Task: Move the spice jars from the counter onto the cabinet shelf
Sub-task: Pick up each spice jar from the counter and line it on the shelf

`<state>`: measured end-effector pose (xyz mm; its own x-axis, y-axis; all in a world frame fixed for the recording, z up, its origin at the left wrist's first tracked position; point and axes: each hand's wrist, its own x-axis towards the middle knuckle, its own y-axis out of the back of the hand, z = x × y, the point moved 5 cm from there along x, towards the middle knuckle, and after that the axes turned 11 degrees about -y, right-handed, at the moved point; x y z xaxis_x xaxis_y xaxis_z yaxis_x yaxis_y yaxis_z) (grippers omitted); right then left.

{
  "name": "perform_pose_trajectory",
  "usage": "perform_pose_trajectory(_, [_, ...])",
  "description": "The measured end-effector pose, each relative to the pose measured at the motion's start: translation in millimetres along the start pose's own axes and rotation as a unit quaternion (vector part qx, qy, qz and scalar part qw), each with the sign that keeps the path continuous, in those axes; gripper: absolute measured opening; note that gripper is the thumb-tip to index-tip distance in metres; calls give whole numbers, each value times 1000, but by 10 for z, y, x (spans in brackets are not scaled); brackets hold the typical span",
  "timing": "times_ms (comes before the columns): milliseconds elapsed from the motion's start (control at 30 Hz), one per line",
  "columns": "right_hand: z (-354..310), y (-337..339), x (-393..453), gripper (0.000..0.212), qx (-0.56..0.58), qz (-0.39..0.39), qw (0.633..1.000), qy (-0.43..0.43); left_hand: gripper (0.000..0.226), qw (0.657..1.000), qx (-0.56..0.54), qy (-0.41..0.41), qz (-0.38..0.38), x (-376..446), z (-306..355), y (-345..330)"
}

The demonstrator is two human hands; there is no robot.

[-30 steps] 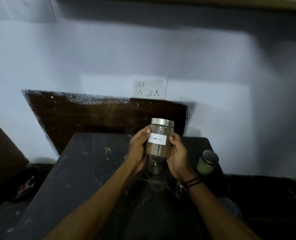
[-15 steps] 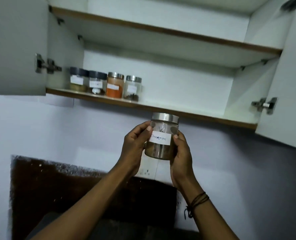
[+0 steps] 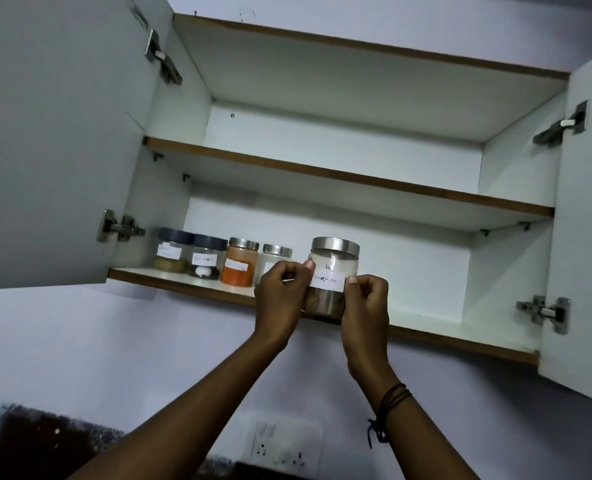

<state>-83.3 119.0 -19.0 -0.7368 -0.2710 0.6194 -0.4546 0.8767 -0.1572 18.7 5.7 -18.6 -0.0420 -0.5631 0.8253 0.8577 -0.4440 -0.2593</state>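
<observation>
Head view: left hand (image 3: 280,299) and right hand (image 3: 365,306) grip, between them, a clear glass spice jar with steel lid and white label (image 3: 329,275), held upright at the front edge of the white lower cabinet shelf (image 3: 426,332), right of four shelved jars (image 3: 218,259).

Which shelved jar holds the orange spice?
The third jar from the left, silver-lidded, between a dark-lidded jar and the silver-lidded jar beside the left hand.

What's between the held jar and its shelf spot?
Nothing visible. Both hands, left hand and right hand, hold the jar at the lower shelf edge. The shelf right of the four-jar row is bare, and the doors are open.
</observation>
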Motion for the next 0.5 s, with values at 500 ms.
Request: perform_pose_trajectory(500, [529,-660,1093,22,-239,-58,966,-76,26,969,198,55,-136,898,-732,-415])
